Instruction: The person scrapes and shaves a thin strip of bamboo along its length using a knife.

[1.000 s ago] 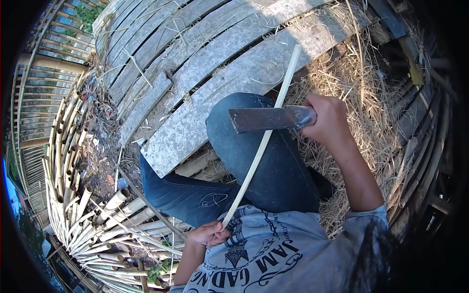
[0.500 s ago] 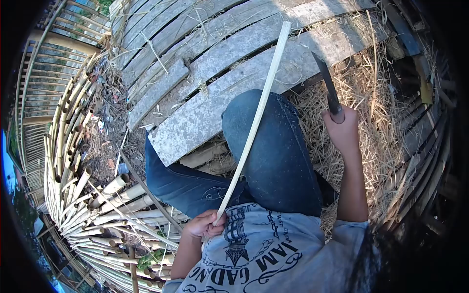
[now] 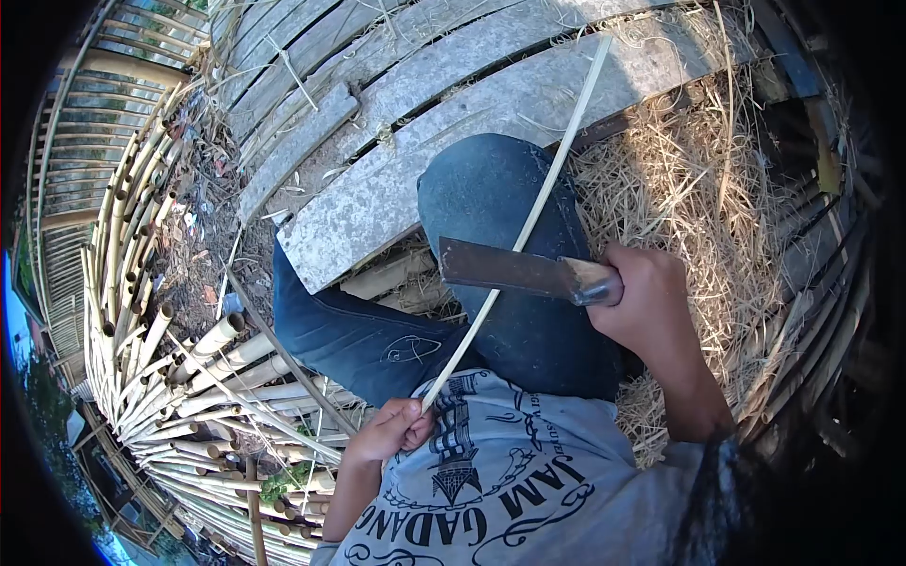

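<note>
A long, thin bamboo strip [image 3: 566, 141] slants from my belly over the raised knee in jeans and on toward the wooden planks. My left hand [image 3: 389, 429] is closed round its lower end, close against the shirt. In my right hand [image 3: 646, 292] is the handle of a machete [image 3: 505, 269] with a wide dark blade. The blade points left and lies across the strip above the thigh, hiding a short part of it. Whether blade and strip touch, I cannot tell.
Weathered planks [image 3: 368, 231] form a platform in front of me. Dry shavings [image 3: 679, 179] are heaped to the right. Bundled bamboo poles [image 3: 203, 387] lie at the left, below a bamboo slat fence [image 3: 113, 132]. A short loose board [image 3: 297, 151] rests on the platform.
My right hand has swung the machete left and down, from upright over the shavings to lying across the strip. The strip's far end has shifted right; my left hand still grips the near end.
</note>
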